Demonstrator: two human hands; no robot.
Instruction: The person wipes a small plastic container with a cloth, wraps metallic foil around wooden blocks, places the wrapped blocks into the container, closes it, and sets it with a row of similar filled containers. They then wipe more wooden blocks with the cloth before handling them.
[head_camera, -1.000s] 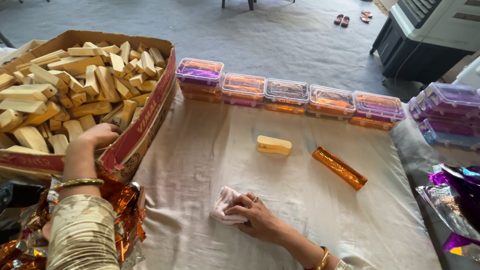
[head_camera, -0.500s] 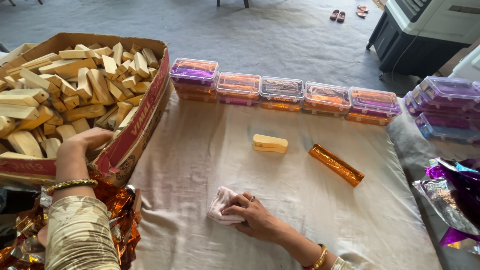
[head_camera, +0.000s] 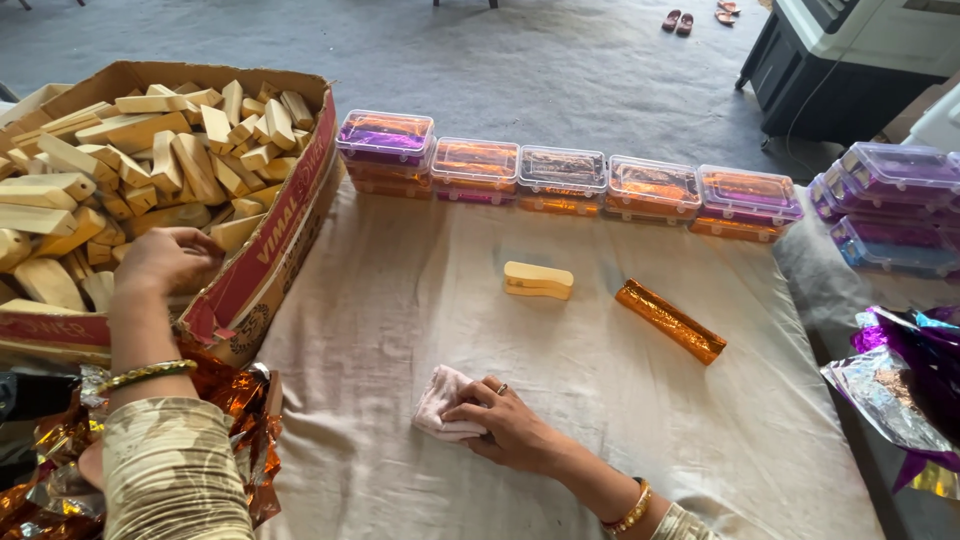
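While a cream cloth-covered table (head_camera: 400, 300) stands on grey floor, a pink folded cloth (head_camera: 443, 402) is grasped by the right hand (head_camera: 510, 425); the left hand (head_camera: 165, 260) is curled over pale wooden blocks (head_camera: 150, 160).

Soft, even daylight falls on my cloth-covered worktop (head_camera: 420, 300); shadows faint, crinkled orange foil (head_camera: 245, 400) glinting, edges perhaps slightly bowed.
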